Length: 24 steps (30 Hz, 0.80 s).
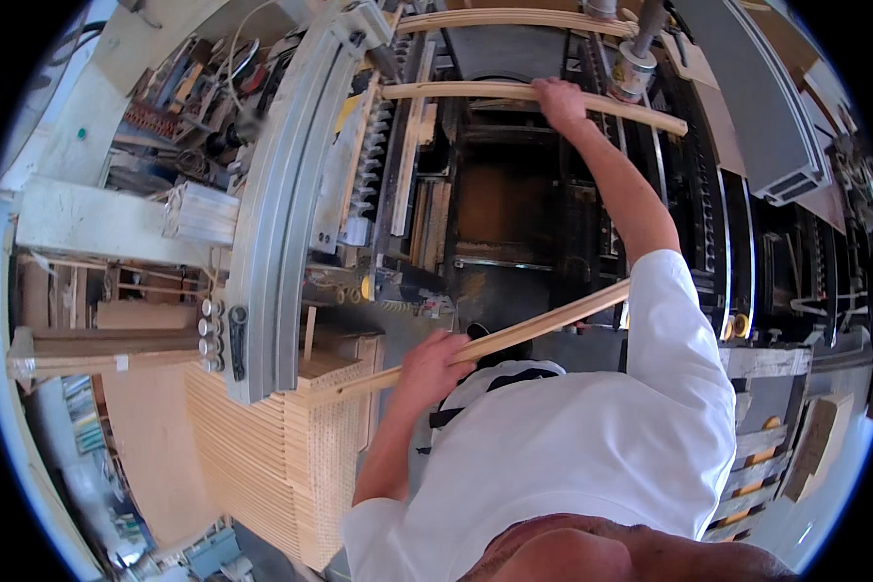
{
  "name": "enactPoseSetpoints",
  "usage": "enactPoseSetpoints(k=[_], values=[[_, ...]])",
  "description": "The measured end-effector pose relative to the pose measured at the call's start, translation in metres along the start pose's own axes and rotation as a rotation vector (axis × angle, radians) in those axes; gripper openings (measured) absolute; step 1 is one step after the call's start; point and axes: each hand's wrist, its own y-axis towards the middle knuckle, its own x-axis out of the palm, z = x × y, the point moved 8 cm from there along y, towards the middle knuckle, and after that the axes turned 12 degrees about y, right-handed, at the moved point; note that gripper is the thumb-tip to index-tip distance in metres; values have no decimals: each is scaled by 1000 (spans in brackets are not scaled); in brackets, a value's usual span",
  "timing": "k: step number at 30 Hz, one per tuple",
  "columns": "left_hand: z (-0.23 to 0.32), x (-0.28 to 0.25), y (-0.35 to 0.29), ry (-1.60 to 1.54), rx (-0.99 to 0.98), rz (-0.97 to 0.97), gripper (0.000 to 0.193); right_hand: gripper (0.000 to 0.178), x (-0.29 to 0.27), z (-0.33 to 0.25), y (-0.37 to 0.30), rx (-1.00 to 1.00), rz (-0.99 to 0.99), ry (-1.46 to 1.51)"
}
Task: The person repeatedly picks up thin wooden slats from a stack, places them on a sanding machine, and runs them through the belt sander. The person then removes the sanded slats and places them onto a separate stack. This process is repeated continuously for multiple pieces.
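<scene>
My left hand (pixel 427 372) is closed around a long pale wooden strip (pixel 543 321), which slants across in front of my body. Its left end lies over a stack of similar wood pieces, and its right end passes behind my right sleeve. Farther off, my right hand (pixel 559 103) reaches out and is wrapped over a second wooden strip (pixel 466 90). That strip lies across the dark machine frame, from the grey column on the left to near a round can-shaped part on the right. Its top edge shows small grooves.
A tall stack of wood strips (pixel 262 456) stands at the lower left. The grey metal beam (pixel 286 213) rises beside it. Another wooden strip (pixel 514 17) crosses the far end of the machine. On the right are a grey metal housing (pixel 761 97) and wooden pallets (pixel 757 475).
</scene>
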Motion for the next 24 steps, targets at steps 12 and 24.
enactPoseSetpoints(k=[12, 24], values=[[-108, 22, -125, -123, -557, 244, 33, 17, -1, -8, 13, -76, 100, 53], [-179, 71, -342, -800, -913, 290, 34, 38, -5, -12, 22, 82, 42, 3]])
